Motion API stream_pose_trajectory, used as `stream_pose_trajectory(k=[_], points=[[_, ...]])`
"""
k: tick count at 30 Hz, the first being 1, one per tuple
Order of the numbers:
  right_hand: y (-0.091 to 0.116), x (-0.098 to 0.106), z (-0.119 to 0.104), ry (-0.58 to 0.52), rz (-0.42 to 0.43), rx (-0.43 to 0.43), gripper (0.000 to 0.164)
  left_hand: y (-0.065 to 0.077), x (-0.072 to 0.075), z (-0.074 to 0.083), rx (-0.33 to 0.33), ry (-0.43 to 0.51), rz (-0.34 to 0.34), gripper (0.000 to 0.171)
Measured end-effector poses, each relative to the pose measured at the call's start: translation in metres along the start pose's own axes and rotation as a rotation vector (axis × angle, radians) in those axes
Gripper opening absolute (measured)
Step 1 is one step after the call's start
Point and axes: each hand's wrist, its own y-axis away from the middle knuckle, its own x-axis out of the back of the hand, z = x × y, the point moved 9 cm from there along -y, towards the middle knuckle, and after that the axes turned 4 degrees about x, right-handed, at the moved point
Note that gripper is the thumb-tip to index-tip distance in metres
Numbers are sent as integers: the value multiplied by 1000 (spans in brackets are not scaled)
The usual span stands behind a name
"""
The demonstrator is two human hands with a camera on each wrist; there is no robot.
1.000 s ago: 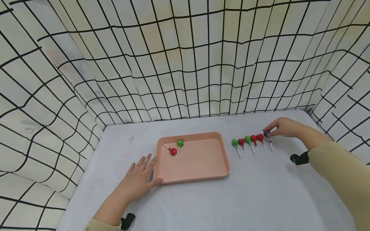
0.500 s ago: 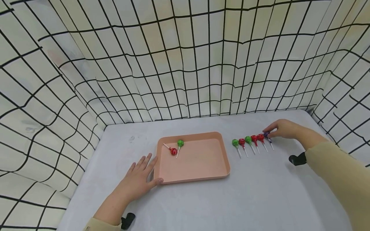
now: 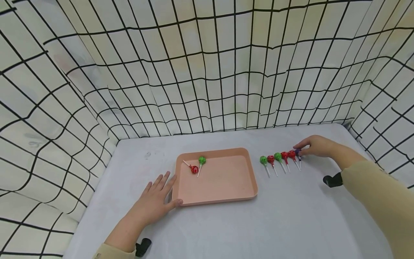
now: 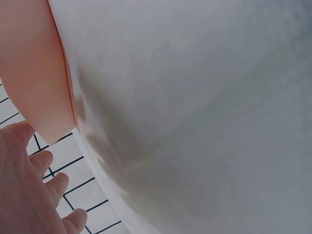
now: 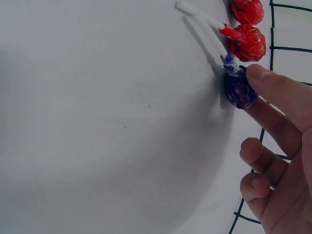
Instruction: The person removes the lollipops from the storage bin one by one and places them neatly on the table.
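Note:
With thumb and index finger, my right hand point(image 3: 317, 146) pinches the head of a purple-wrapped lollipop point(image 5: 240, 87) at the right end of a row. Close beside it lies a red lollipop point(image 5: 248, 43), their sticks nearly meeting in the right wrist view. The row goes on leftward with more red lollipops point(image 3: 271, 159) and green ones point(image 3: 263, 160), sticks toward me. My left hand point(image 3: 155, 201) lies with fingers spread at the left edge of a pink tray point(image 3: 223, 180), thumb at its near corner. Inside the tray are a green lollipop point(image 3: 202, 160) and a red lollipop point(image 3: 194, 169).
A white cloth covers the table point(image 3: 226, 230). Behind it and at both sides hangs a white curtain point(image 3: 207, 72) with a black grid. Black wrist devices point(image 3: 333, 180) sit at both sleeves.
The purple lollipop's stick has swung left, so it now lies nearer and more parallel to the row. My right hand has shifted slightly with it; the left hand and tray stay put.

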Motion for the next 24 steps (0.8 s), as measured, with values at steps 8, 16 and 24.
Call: stream_pose_trajectory(k=[8,16,24], points=[[-1,1,7,-10,31,-14,38,2,3,3,-5,5,2,91],[1,-2,9,-27,15,-30,41,3,4,3,-9,6,3,91],[1,-1,7,-29,5,-33,37,2,2,1,1,0,-4,92]])
